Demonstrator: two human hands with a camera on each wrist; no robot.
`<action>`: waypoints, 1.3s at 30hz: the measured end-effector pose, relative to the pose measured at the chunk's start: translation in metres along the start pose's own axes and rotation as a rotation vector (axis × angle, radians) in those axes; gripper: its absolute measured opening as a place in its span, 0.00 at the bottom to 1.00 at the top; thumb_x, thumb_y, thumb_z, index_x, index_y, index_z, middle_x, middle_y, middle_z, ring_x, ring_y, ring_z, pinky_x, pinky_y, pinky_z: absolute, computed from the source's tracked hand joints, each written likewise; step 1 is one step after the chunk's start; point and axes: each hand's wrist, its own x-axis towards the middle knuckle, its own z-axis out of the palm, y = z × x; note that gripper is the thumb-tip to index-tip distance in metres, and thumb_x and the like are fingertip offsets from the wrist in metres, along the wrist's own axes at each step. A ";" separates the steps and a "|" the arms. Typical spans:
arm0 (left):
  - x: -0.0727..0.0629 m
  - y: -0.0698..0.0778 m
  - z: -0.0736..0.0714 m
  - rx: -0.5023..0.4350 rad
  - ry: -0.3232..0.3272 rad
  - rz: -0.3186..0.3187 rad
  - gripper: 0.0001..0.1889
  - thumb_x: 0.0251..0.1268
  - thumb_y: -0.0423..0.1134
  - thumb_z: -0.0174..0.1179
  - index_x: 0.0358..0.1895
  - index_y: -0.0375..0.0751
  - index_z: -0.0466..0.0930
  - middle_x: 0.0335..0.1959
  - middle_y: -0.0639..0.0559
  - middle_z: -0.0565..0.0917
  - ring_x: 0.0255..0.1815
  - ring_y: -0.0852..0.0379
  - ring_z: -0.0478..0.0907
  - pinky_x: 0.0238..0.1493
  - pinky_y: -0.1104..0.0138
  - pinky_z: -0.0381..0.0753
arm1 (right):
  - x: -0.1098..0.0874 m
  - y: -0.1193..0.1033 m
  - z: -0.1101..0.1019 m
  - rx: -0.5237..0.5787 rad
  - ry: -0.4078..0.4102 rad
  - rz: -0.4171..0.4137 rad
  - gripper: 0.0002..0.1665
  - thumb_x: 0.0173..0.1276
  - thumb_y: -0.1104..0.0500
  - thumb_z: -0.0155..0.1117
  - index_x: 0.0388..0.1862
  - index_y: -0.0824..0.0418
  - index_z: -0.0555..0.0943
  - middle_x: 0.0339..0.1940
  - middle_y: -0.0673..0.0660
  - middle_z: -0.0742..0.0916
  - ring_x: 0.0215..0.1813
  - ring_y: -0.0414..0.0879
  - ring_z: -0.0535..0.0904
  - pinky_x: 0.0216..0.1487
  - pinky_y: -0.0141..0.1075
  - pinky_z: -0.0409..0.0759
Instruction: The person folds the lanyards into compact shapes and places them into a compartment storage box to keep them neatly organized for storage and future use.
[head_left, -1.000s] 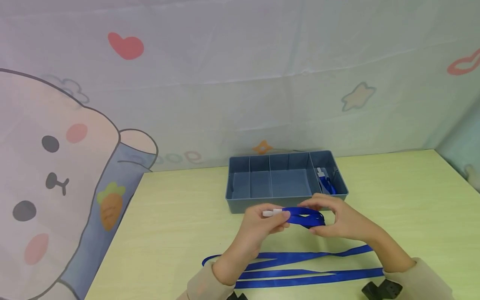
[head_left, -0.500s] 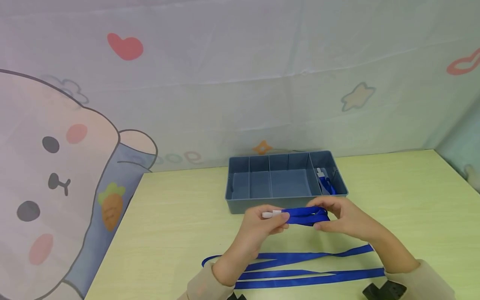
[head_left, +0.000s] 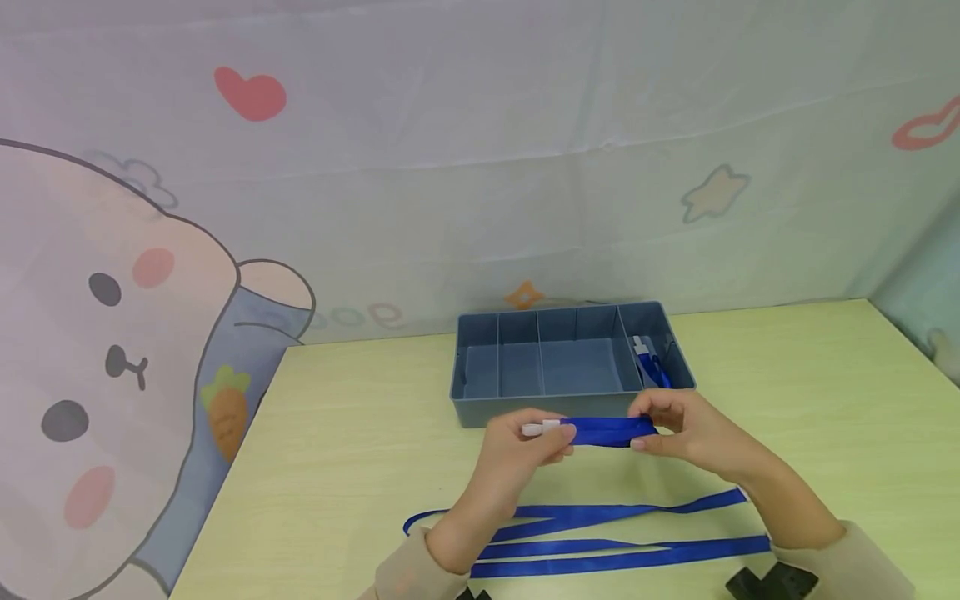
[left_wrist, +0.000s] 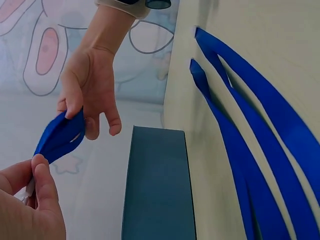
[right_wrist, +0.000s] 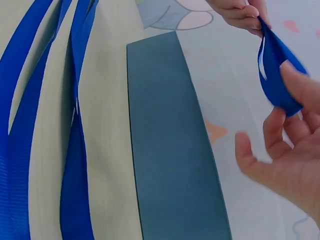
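A folded blue lanyard (head_left: 606, 431) is stretched between my two hands, just in front of the grey box. My left hand (head_left: 510, 454) pinches its left end between thumb and fingers, where a white plastic clip (head_left: 538, 428) pokes out over the fingers. At the other end, my right hand (head_left: 697, 433) pinches the folded loops with thumb and fingertips. The strap layers (right_wrist: 274, 75) bow slightly apart in the right wrist view. Below the hands, more blue lanyards (head_left: 600, 547) lie lengthwise on the table, partly hidden by the left forearm.
The grey divided box (head_left: 525, 411) stands at the back of the table (head_left: 360, 417). Its right compartment holds another folded blue lanyard (head_left: 654, 368) with a white clip. A printed cloth (head_left: 450, 208) hangs behind the table.
The right hand has moved slightly right and narrowed its grip on the loops. The held lanyard has gone from open loops to a flatter, straighter bundle. The left hand has barely moved.
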 end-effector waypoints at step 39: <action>0.005 -0.001 -0.014 0.001 0.025 0.060 0.12 0.60 0.34 0.63 0.44 0.30 0.82 0.32 0.46 0.83 0.30 0.59 0.82 0.42 0.64 0.82 | 0.003 0.005 -0.002 0.350 -0.116 -0.093 0.13 0.74 0.68 0.45 0.38 0.60 0.79 0.32 0.51 0.87 0.31 0.41 0.83 0.35 0.35 0.83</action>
